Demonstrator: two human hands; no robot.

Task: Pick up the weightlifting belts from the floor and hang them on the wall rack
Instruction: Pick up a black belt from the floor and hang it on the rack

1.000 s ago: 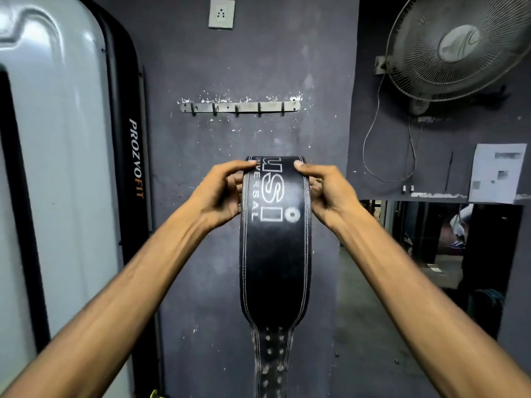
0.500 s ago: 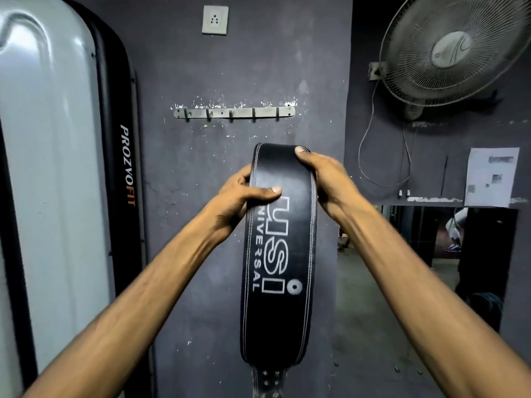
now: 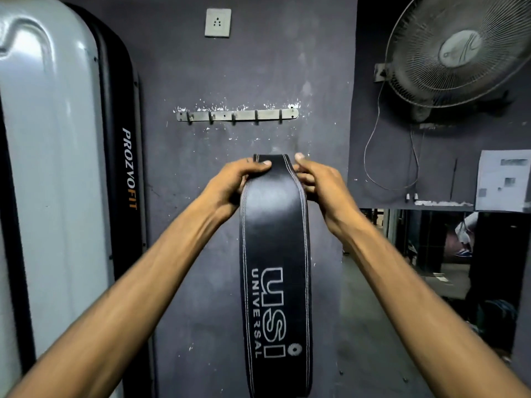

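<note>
A black leather weightlifting belt (image 3: 274,254) with white stitching and "USI UNIVERSAL" lettering hangs straight down in front of me. My left hand (image 3: 235,183) grips its narrow upper end from the left, thumb across the front. My right hand (image 3: 319,182) holds the same end from the right. The belt's top sits a little below the metal wall rack (image 3: 237,114), a flat strip with several hooks screwed to the dark grey wall. All hooks that I can see are bare. The belt's lower end runs out of view.
A grey and black gym machine panel (image 3: 57,168) stands close on the left. A wall fan (image 3: 459,50) with a hanging cord is at the upper right. A socket plate (image 3: 217,23) sits above the rack. A doorway (image 3: 431,268) opens at the right.
The belt has been fed upward through my hands: the lettering has slid down and both hands now hold the narrower end. The belt's top is slightly closer to the rack.
</note>
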